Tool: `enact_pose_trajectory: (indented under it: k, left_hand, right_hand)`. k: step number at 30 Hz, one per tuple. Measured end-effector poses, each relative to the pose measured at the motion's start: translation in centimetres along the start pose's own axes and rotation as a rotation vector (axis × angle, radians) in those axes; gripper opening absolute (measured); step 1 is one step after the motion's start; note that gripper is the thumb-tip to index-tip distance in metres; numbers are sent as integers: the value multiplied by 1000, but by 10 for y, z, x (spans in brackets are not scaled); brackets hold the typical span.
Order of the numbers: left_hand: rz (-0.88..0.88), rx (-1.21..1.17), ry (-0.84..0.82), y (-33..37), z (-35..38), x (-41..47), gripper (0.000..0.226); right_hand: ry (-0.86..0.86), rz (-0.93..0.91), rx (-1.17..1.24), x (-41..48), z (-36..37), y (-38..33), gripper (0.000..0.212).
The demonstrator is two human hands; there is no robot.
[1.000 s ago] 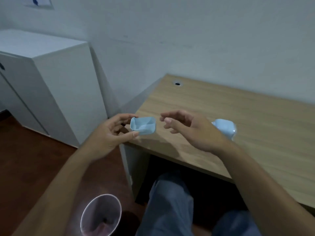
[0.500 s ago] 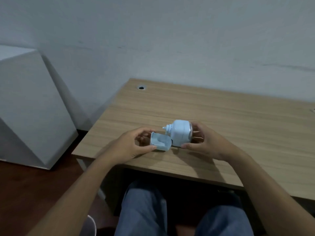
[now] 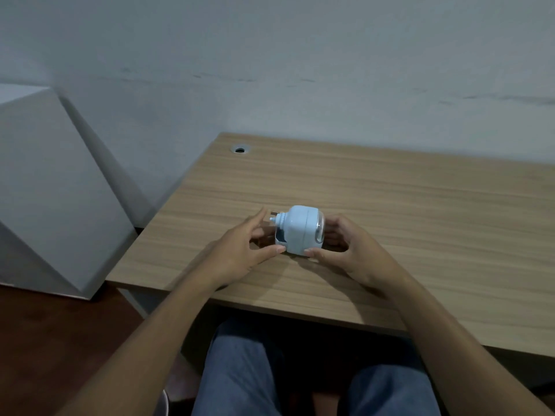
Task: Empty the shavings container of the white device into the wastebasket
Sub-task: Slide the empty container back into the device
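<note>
The white device [image 3: 301, 231], a small rounded sharpener with a nozzle on its left end, rests on the wooden desk [image 3: 405, 205]. My right hand [image 3: 351, 250] grips it from the right, thumb on its front lower edge. The pale blue shavings container [image 3: 280, 238] sits in the slot on the device's left side, only its edge showing. My left hand [image 3: 240, 250] is beside it with fingers spread, the thumb tip touching the container's lower corner. A sliver of the wastebasket rim [image 3: 165, 400] shows on the floor at the bottom, mostly hidden by my left arm.
A white cabinet [image 3: 45, 190] stands on the floor left of the desk. A round cable hole [image 3: 239, 150] is at the desk's back left corner. My legs in blue trousers [image 3: 240, 370] are under the desk's front edge. A grey wall runs behind.
My left hand carried the container from over the floor back to the device and slid it into the slot. My right hand took hold of the device. The view swung right, away from the wastebasket.
</note>
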State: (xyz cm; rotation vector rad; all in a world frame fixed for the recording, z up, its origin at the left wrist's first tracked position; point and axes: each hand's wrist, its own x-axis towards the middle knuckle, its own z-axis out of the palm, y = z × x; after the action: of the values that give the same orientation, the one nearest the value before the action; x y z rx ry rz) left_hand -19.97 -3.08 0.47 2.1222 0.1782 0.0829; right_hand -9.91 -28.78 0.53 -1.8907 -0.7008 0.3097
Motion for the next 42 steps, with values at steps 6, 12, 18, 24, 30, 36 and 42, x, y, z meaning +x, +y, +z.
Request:
enact_pose_trajectory:
  k: [6, 12, 18, 24, 30, 36, 42]
  left_hand:
    - [3, 45, -78, 8, 13, 14, 112]
    - [-36, 47, 246, 8, 20, 18, 75]
    - [35, -132, 195, 2, 19, 16, 28]
    - [66, -48, 99, 13, 15, 22, 36]
    - [92, 37, 105, 22, 17, 64, 49]
    - [134, 236, 47, 12, 18, 133, 67]
    - [113, 311, 34, 15, 19, 213, 80]
  right_hand:
    - [69, -8, -30, -1, 3, 4, 62]
    - [146, -30, -32, -5, 10, 9, 78]
    - [126, -24, -120, 0, 9, 7, 91]
    - [111, -38, -110, 11, 5, 8, 74]
    - [151, -56, -137, 60, -11, 25, 72]
    - [246, -82, -247, 121, -25, 41, 63]
    - [349, -52, -271, 194, -44, 57, 64]
